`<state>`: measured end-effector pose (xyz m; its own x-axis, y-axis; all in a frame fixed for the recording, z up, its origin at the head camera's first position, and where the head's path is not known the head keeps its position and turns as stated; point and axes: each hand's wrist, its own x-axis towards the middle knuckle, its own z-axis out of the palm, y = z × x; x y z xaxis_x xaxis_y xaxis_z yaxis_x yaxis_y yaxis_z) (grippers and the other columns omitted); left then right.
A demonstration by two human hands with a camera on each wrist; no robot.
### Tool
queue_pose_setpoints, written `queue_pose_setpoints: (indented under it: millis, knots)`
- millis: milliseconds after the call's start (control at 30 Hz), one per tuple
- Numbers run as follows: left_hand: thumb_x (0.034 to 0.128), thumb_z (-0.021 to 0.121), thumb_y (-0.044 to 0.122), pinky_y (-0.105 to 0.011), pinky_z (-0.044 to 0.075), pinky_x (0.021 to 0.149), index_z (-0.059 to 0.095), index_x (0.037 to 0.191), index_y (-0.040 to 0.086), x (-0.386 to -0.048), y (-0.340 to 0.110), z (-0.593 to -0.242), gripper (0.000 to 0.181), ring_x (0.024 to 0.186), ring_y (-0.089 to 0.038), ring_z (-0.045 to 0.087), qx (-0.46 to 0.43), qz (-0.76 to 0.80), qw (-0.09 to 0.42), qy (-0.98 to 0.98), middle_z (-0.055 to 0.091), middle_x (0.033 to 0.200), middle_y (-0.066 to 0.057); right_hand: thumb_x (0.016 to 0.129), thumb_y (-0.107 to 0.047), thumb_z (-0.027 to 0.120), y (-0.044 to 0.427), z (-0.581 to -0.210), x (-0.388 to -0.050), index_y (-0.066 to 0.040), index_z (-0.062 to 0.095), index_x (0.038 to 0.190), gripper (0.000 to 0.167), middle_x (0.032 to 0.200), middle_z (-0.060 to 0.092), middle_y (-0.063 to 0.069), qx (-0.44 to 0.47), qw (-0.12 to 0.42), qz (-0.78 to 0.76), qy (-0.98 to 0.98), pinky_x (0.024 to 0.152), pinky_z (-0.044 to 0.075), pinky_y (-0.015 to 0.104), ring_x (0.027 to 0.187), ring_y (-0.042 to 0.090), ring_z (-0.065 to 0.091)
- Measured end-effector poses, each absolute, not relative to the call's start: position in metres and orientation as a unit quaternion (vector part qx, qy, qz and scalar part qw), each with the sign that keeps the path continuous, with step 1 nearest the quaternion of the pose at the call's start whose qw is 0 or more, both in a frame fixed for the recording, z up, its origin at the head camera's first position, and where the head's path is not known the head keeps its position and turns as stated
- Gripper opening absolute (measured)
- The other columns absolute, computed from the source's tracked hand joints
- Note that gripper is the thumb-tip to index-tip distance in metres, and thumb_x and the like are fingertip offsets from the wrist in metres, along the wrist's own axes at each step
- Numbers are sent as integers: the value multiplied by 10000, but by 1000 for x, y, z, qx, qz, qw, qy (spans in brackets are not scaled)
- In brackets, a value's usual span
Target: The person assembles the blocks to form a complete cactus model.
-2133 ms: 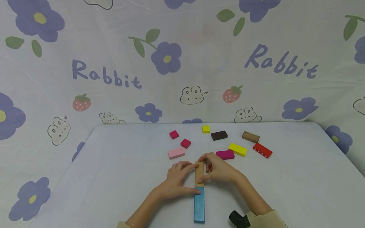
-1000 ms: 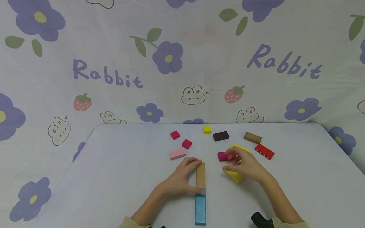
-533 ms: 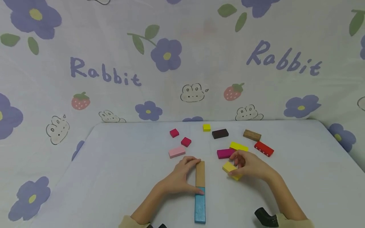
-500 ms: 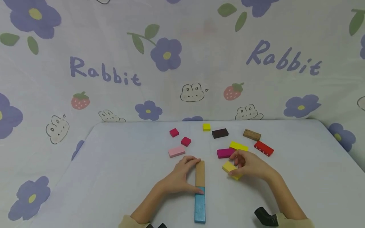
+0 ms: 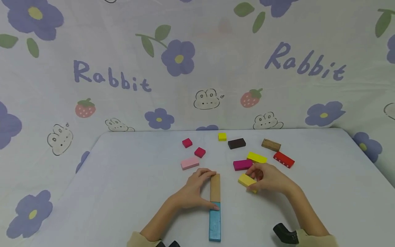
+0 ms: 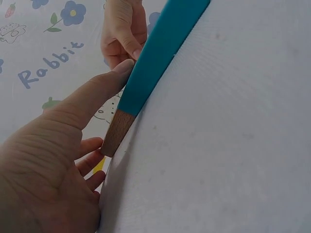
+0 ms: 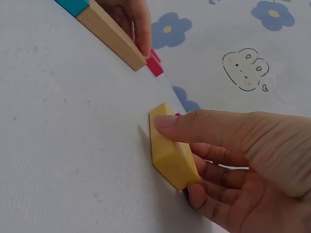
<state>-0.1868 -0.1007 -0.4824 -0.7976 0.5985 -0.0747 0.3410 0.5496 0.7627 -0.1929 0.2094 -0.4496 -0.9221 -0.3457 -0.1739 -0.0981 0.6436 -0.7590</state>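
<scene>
A natural wood block [image 5: 215, 187] and a blue block [image 5: 215, 225] lie end to end in a line on the white table. My left hand [image 5: 192, 192] spans their join from the left. Its thumb rests on the blue block near the join, and a fingertip touches the wood block's far end. To the right, my right hand [image 5: 271, 178] holds a pale yellow block [image 5: 247, 180] between thumb and fingers. In the right wrist view the thumb presses this yellow block [image 7: 167, 145] from one side; whether it touches the table I cannot tell.
Behind the right hand lie a magenta block [image 5: 242, 165], a brighter yellow block [image 5: 256, 157] and a red dotted block [image 5: 284, 159]. Farther back are a dark brown block [image 5: 237, 143], a brown wood block [image 5: 271, 144] and a yellow cube [image 5: 222, 137]. A pink block [image 5: 189, 163] and two red cubes [image 5: 200, 152] lie left.
My right hand has left the wood block, moved right and taken hold of the pale yellow block. The left hand has stayed at the blue and wood blocks.
</scene>
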Motion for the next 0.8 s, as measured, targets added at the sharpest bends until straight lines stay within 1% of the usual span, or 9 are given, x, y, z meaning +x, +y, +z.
queue_pose_setpoints:
  millis: [200, 433, 533, 800]
  knots:
    - [769, 927, 409, -592, 382, 1200, 420, 1601, 176, -187, -100, -483, 1002, 1465, -287, 348, 276, 388, 161, 865, 385, 1591, -58, 799, -153, 913, 206, -451, -193, -31, 734, 1151, 413, 1001, 665, 37, -134, 131, -390, 901, 789, 534, 291, 938, 211, 578]
    - [771, 923, 412, -596, 389, 1194, 412, 1603, 163, -187, -102, -484, 1008, 1457, -290, 354, 282, 387, 156, 864, 387, 1580, -69, 814, -138, 903, 203, -452, -192, -27, 745, 1170, 405, 1070, 706, 63, -143, 116, -402, 897, 877, 587, 379, 990, 224, 617]
    - [769, 924, 411, -597, 388, 1194, 410, 1602, 153, -187, -103, -484, 1012, 1455, -290, 355, 282, 389, 156, 863, 388, 1578, -69, 816, -131, 902, 201, -452, -191, -19, 745, 1163, 397, 1092, 713, 81, -143, 110, -407, 895, 894, 600, 398, 1005, 232, 630]
    - [771, 918, 421, -591, 378, 1205, 407, 1605, 173, -185, -102, -481, 1009, 1464, -280, 346, 280, 391, 165, 861, 382, 1584, -60, 831, -73, 881, 196, -454, -189, 7, 736, 1159, 368, 1137, 711, 134, -143, 102, -426, 887, 897, 628, 398, 1016, 240, 659]
